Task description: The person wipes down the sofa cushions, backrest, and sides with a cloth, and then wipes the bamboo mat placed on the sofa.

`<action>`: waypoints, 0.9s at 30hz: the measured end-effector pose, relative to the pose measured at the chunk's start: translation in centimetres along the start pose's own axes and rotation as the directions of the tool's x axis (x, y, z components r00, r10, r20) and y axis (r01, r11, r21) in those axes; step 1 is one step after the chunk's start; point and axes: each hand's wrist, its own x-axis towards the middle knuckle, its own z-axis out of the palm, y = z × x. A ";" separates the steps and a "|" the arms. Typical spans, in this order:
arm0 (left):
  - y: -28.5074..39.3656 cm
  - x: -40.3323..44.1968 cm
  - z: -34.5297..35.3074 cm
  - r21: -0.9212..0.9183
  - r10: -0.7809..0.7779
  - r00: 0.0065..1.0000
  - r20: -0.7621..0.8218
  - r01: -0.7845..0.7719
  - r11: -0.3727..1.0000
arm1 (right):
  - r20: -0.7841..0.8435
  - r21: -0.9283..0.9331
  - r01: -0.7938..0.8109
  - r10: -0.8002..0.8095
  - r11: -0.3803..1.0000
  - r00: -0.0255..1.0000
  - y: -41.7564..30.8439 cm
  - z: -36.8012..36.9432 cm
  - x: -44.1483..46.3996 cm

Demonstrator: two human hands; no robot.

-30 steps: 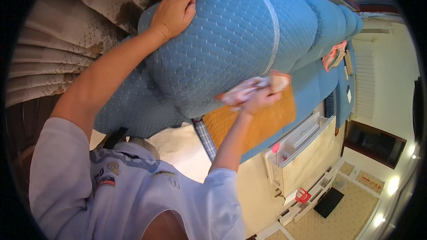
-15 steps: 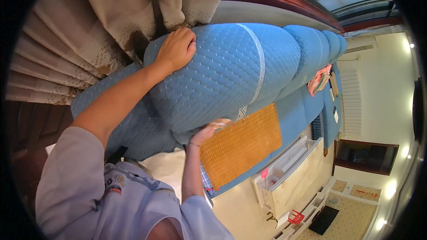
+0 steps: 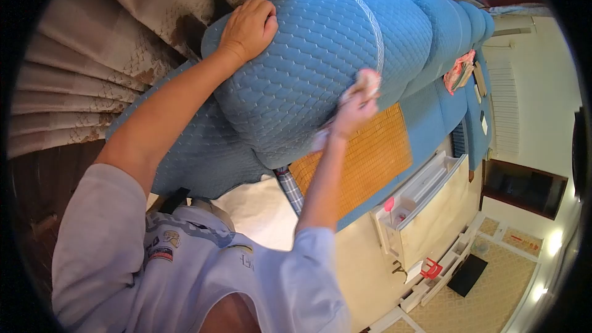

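My left hand (image 3: pixel 250 29) presses on the top corner of a blue quilted sofa back cushion (image 3: pixel 296 55), its fingers bent over the edge and the tips hidden. Against the front of this cushion, near its white patterned band, is my right hand (image 3: pixel 354 114). It is closed on a pinkish-white cloth (image 3: pixel 365 83), blurred by motion. A woven tan mat (image 3: pixel 370 160) lies on the seat just below that hand. A dark plaid fabric (image 3: pixel 288 186) shows at the mat's near end.
Patterned curtains (image 3: pixel 111 55) hang beside the left arm. Farther along the sofa lies a pink bundle (image 3: pixel 459 73). A pale table with an open drawer (image 3: pixel 425 185) stands in front of the seat. A red chair (image 3: pixel 431 268) and a dark screen (image 3: pixel 467 274) are beyond.
My right hand has moved up and to the right from the cushion's lower edge onto its front with the cloth. My left hand stays on the top corner. The view has shifted slightly.
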 end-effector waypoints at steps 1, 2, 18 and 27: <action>-0.1 0.2 0.1 0.002 0.016 1.000 0.002 -0.016 1.000 | -0.025 -0.093 -0.041 0.038 0.995 0.999 2.1 1.0 3.1; -0.1 0.2 0.2 -0.003 0.006 1.000 -0.008 -0.006 1.000 | -0.051 -0.182 -0.083 0.075 0.980 0.996 1.7 1.4 4.9; 0.3 0.4 0.0 -0.013 0.015 1.000 0.007 -0.015 1.000 | 0.224 0.302 0.636 -0.701 0.711 0.677 -8.8 -3.2 -10.7; 0.5 0.5 -0.1 0.005 0.007 0.999 0.053 -0.008 1.000 | 0.023 -0.280 0.111 -0.109 0.954 0.994 -1.0 5.6 12.9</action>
